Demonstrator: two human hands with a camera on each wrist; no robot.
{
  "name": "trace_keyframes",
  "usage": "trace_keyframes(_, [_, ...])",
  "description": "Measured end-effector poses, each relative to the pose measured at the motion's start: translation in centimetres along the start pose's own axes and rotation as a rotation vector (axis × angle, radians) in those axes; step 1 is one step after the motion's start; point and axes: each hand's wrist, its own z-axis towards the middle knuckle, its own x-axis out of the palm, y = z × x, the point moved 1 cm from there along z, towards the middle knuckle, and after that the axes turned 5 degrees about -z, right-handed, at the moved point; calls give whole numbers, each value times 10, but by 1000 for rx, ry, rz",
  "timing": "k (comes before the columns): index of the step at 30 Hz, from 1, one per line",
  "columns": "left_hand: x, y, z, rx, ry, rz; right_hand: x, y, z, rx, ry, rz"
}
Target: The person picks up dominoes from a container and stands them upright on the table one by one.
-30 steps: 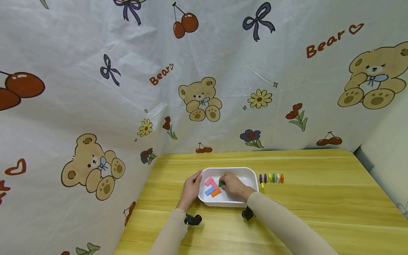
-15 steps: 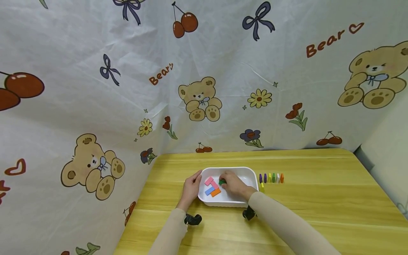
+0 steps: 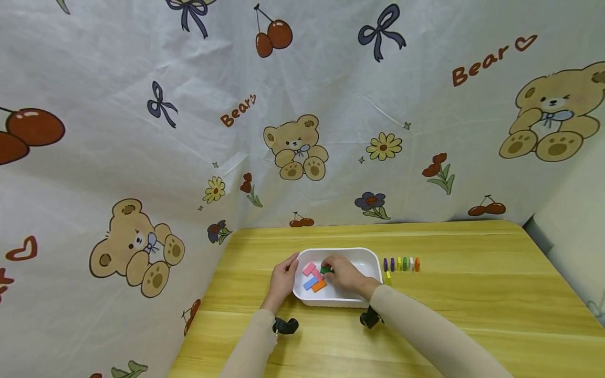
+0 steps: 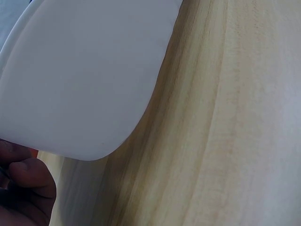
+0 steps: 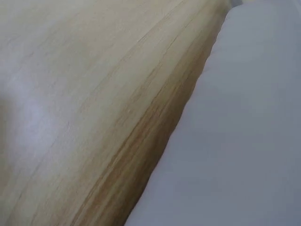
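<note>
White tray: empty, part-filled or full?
Part-filled: the head view shows pink blocks, a blue block and an orange block inside the white tray, with room left beside them.

Green block (image 3: 325, 270) inside white tray (image 3: 336, 303)

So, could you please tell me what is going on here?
A person is handling small coloured blocks at a wooden table. The left grip holds the left end of a white tray, while the right grip pinches a green block inside it. Pink blocks, a blue block and an orange block lie in the tray. Beyond its right end stands a row of small blocks.
</note>
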Motion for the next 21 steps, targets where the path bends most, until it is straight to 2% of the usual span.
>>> trace_keyframes(7, [2,2,1,3,-18,6,-4,3,-3,6,-7,2])
trace_keyframes(12, [3,4,2,10,-37,15,-12,5,-8,-29,-28,7])
trace_keyframes(21, [2,4,2,-9,-25,17,-25,9,-22,-54,-19,30])
